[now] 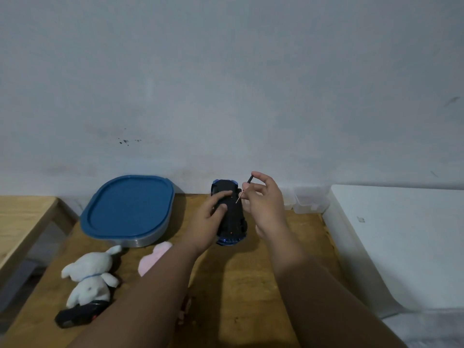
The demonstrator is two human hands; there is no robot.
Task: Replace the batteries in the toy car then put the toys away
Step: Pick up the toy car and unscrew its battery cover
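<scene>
A blue toy car point(232, 222) lies upside down on the wooden table point(238, 285), its black underside facing up. My left hand point(212, 217) grips the car's left side, with fingers curled over the underside. My right hand point(265, 199) pinches a thin screwdriver point(244, 188) with a black handle. Its metal tip points down at the car's underside near the far end.
A container with a blue lid point(128, 209) stands at the back left. A white plush rabbit point(91, 275), a pink plush point(154, 257) and a black remote-like toy point(75, 315) lie at the front left. Clear small bins point(308, 200) and a white box point(401, 247) stand to the right.
</scene>
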